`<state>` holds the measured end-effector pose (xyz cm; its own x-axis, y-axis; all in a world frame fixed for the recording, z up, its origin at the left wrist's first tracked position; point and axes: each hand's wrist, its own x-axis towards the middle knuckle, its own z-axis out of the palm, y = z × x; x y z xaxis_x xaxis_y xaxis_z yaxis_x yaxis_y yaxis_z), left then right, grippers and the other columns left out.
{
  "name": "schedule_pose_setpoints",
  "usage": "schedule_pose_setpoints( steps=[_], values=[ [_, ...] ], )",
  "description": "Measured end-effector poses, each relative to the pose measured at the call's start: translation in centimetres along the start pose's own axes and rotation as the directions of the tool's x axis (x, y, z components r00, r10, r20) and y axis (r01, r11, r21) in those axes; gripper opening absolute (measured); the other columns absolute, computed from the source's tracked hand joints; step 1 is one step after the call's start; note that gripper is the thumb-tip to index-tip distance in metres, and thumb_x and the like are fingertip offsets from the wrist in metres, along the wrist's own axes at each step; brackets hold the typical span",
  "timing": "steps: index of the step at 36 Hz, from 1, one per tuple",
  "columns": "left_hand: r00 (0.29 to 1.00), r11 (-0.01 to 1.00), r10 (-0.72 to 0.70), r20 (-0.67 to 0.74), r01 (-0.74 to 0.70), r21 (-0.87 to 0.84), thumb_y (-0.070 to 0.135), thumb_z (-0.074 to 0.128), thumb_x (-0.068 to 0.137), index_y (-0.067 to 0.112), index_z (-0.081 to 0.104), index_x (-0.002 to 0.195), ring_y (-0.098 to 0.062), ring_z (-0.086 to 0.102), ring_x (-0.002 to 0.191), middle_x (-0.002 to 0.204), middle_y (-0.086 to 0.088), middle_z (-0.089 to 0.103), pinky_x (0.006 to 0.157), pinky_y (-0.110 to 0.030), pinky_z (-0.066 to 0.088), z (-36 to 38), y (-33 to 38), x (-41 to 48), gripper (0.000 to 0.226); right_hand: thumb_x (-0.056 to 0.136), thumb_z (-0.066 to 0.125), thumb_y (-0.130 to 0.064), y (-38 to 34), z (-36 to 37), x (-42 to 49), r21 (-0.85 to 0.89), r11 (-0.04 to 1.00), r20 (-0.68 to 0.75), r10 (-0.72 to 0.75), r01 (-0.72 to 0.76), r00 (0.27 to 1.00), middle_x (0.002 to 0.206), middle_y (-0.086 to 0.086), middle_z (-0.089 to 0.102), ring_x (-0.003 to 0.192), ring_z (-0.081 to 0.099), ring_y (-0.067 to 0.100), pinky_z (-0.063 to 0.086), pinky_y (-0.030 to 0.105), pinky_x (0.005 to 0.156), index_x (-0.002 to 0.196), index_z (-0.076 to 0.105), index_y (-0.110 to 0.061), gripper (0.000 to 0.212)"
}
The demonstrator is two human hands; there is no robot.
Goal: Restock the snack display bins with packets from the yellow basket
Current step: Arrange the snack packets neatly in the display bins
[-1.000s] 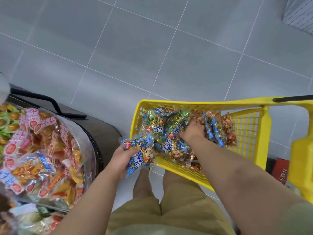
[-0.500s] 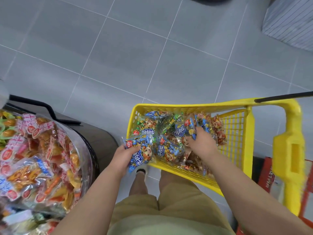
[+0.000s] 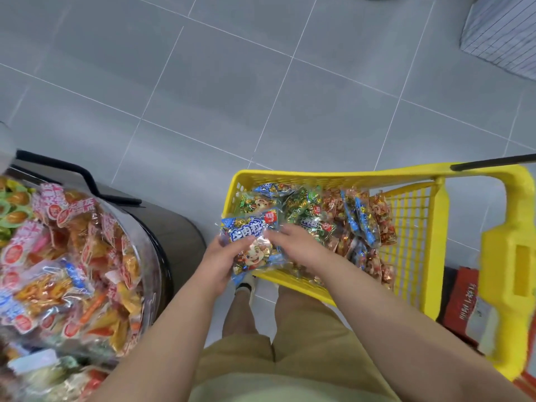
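- Left hand grips a bunch of blue packets over the near-left corner of the yellow basket.
- Right hand pinches the same bunch from the other side, fingers closed on it.
- More packets fill the basket.
- Display bin sits at the left, piled with orange snack packs.

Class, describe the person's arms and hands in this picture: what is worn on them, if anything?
Both forearms are bare, with no sleeve in view. The left hand and right hand wear no gloves; no watch, ring or bracelet shows.
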<state>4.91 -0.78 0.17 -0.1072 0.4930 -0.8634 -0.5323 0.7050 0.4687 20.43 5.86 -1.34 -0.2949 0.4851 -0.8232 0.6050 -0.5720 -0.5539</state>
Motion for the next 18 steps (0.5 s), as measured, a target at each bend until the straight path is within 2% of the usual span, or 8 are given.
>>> schedule_pose_setpoints(
  steps=[2, 4, 6, 8, 11, 13, 16, 18],
  values=[
    [0.997, 1.000, 0.022, -0.074, -0.021, 0.009, 0.001, 0.069, 0.083, 0.009, 0.065, 0.090, -0.024, 0.072, 0.067, 0.079, -0.010, 0.075, 0.058, -0.035, 0.060, -0.3, -0.2, 0.3, 0.012, 0.086, 0.060, -0.048, 0.4, -0.5, 1.6, 0.154, 0.988, -0.298, 0.068, -0.023, 0.952, 0.065, -0.003, 0.048, 0.054, 0.044, 0.009, 0.031, 0.027, 0.053, 0.070, 0.048, -0.017, 0.037],
    [0.991, 0.999, 0.037, -0.131, -0.036, 0.013, 0.002, 0.071, 0.082, 0.012, 0.063, 0.088, -0.022, 0.072, 0.065, 0.076, -0.007, 0.075, 0.053, -0.032, 0.058, -0.6, -0.6, 0.5, 0.015, 0.085, 0.066, -0.035, 0.7, -1.4, 3.5, 0.353, 0.934, -0.506, 0.246, -0.062, 0.827, 0.084, 0.003, 0.053, 0.063, 0.050, 0.013, 0.038, 0.026, 0.058, 0.089, 0.051, -0.012, 0.028],
    [0.987, 0.999, 0.036, -0.158, -0.037, 0.002, 0.002, 0.071, 0.081, 0.014, 0.062, 0.088, -0.021, 0.073, 0.065, 0.076, -0.007, 0.075, 0.051, -0.029, 0.057, -1.0, -1.0, 0.5, 0.016, 0.081, 0.071, -0.035, 0.7, -2.3, 5.3, 0.478, 0.866, -0.479, 0.395, -0.145, 0.784, 0.119, 0.011, 0.047, 0.101, 0.054, 0.025, 0.044, 0.031, 0.081, 0.127, 0.038, -0.004, 0.065],
    [0.985, 1.000, 0.023, -0.173, -0.025, -0.007, 0.004, 0.072, 0.081, 0.013, 0.063, 0.093, -0.024, 0.074, 0.072, 0.083, -0.010, 0.076, 0.055, -0.032, 0.058, -1.6, -1.4, 0.4, 0.018, 0.081, 0.070, -0.039, 0.5, -2.7, 6.6, 0.454, 0.861, -0.410, 0.429, -0.227, 0.805, 0.116, 0.010, 0.051, 0.101, 0.055, 0.024, 0.045, 0.031, 0.078, 0.142, 0.026, -0.001, 0.084],
    [0.980, 1.000, -0.006, -0.197, 0.004, -0.009, 0.007, 0.074, 0.080, 0.010, 0.062, 0.104, -0.030, 0.073, 0.082, 0.094, -0.014, 0.075, 0.061, -0.035, 0.059, -2.7, -2.0, 0.1, 0.027, 0.087, 0.063, -0.037, 0.5, -2.8, 7.7, 0.364, 0.886, -0.381, 0.422, -0.286, 0.823, 0.085, 0.006, 0.056, 0.066, 0.051, 0.012, 0.042, 0.025, 0.054, 0.148, 0.022, -0.007, 0.080],
    [0.978, 1.000, -0.007, -0.209, 0.007, 0.001, 0.009, 0.075, 0.080, 0.011, 0.062, 0.103, -0.030, 0.073, 0.083, 0.093, -0.013, 0.075, 0.060, -0.035, 0.059, -3.3, -2.3, 0.0, 0.027, 0.090, 0.060, -0.027, 0.5, -3.0, 8.0, 0.374, 0.877, -0.380, 0.440, -0.300, 0.814, 0.080, 0.008, 0.055, 0.060, 0.051, 0.013, 0.046, 0.027, 0.053, 0.149, 0.020, -0.008, 0.073],
    [0.975, 1.000, -0.002, -0.223, 0.008, 0.024, 0.009, 0.075, 0.080, 0.013, 0.061, 0.100, -0.028, 0.074, 0.080, 0.089, -0.010, 0.076, 0.060, -0.035, 0.059, -4.2, -2.4, -0.3, 0.025, 0.092, 0.056, -0.013, 0.5, -3.0, 7.4, 0.455, 0.851, -0.365, 0.448, -0.263, 0.816, 0.120, 0.018, 0.058, 0.107, 0.061, 0.027, 0.052, 0.043, 0.089, 0.150, 0.019, -0.012, 0.069],
    [0.974, 0.999, -0.001, -0.225, 0.010, 0.037, 0.009, 0.076, 0.079, 0.014, 0.061, 0.099, -0.027, 0.074, 0.077, 0.086, -0.009, 0.076, 0.060, -0.035, 0.059, -4.7, -2.3, -0.5, 0.025, 0.091, 0.057, -0.011, 0.8, -2.9, 5.8, 0.462, 0.862, -0.385, 0.408, -0.210, 0.828, 0.124, 0.013, 0.053, 0.108, 0.060, 0.028, 0.053, 0.041, 0.088, 0.151, 0.016, -0.013, 0.073]
  ],
)
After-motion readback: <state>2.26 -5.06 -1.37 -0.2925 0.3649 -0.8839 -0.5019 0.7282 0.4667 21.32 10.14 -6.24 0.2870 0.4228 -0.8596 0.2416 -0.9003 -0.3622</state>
